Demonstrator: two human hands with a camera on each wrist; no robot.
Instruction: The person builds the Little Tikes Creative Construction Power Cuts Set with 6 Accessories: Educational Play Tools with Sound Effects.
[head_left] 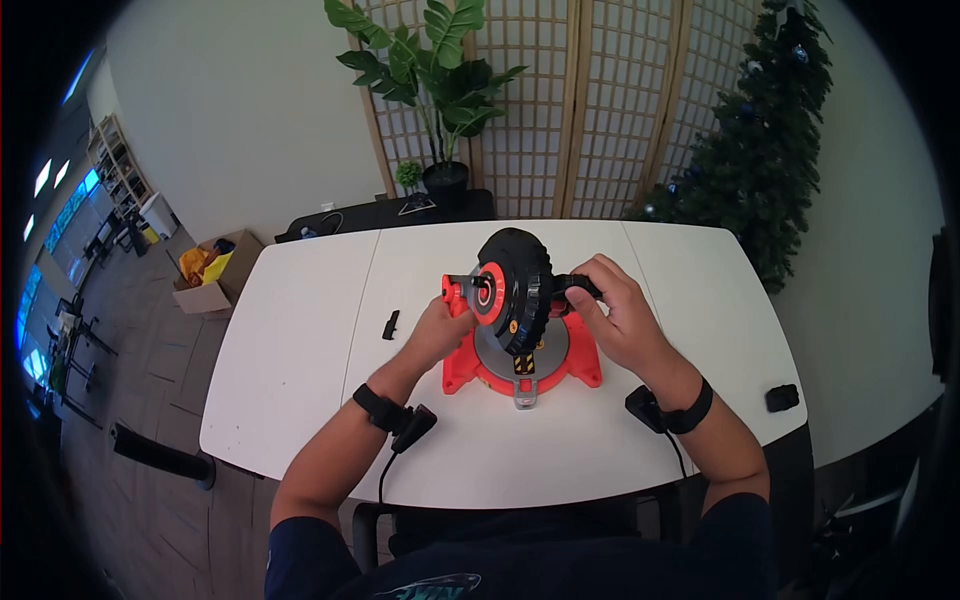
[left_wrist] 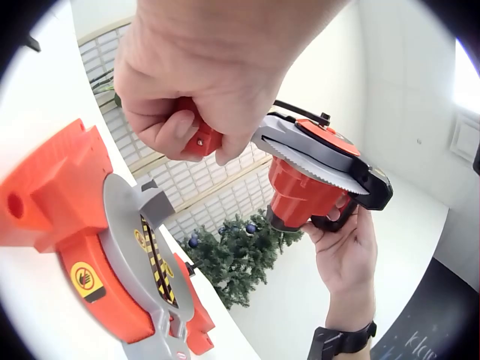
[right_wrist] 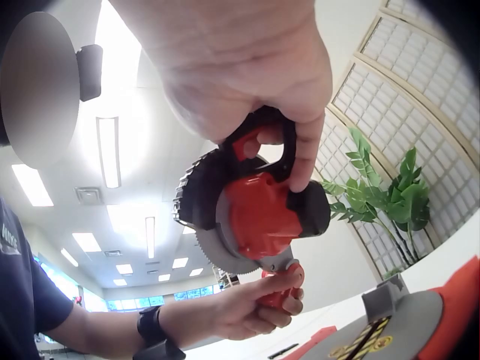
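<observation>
Left fingers (left_wrist: 174, 133) and right fingers (right_wrist: 304, 159) curl round a red, black, grey-bladed saw (right_wrist: 259, 214).

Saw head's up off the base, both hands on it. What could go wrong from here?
1. The saw head is held above the base; if either hand slips, it could tip or drop onto it.
2. The left hand grips the red end piece near the toothed blade; a swing might catch fingers.
3. The small black part lies loose beside the left forearm and might get knocked.
</observation>
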